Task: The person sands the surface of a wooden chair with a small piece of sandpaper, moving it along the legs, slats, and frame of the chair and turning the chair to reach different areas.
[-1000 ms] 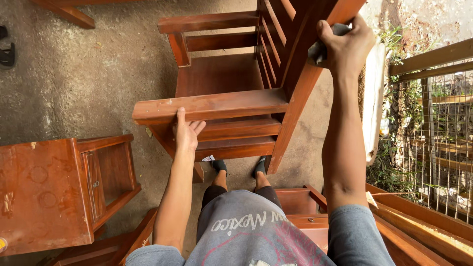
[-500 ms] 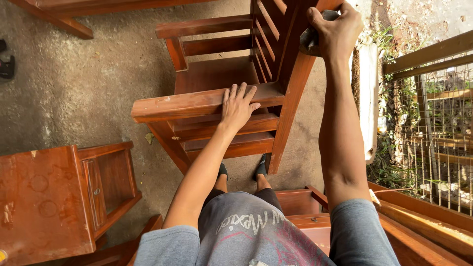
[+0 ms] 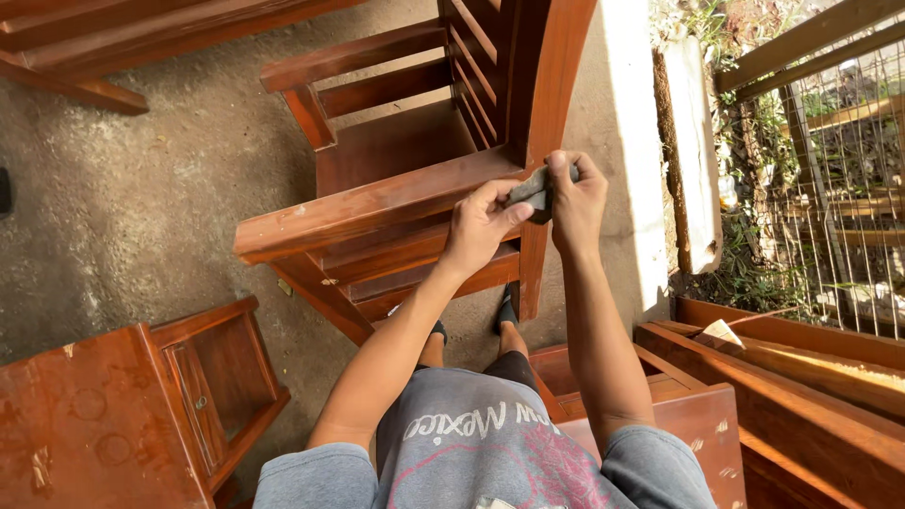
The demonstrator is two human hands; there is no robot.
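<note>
A reddish-brown wooden armchair (image 3: pixel 377 203) stands on the concrete ground in front of me. Both hands meet over its near right corner, where the armrest joins the back post. My left hand (image 3: pixel 481 226) and my right hand (image 3: pixel 577 203) together pinch a small dark grey piece, probably sandpaper or a cloth (image 3: pixel 533 191), held just above the armrest end. The fingers of both hands are closed on it.
A small wooden cabinet (image 3: pixel 123 415) stands at the lower left. More wooden furniture parts (image 3: pixel 782 377) lie at the lower right. A white concrete kerb (image 3: pixel 632 141) and a wire fence (image 3: pixel 830 179) with plants run along the right. Wooden rails (image 3: pixel 113 38) cross the top left.
My right hand came down from the top of the chair's back post with the grey piece. My left hand left the armrest and joined it on the piece.
</note>
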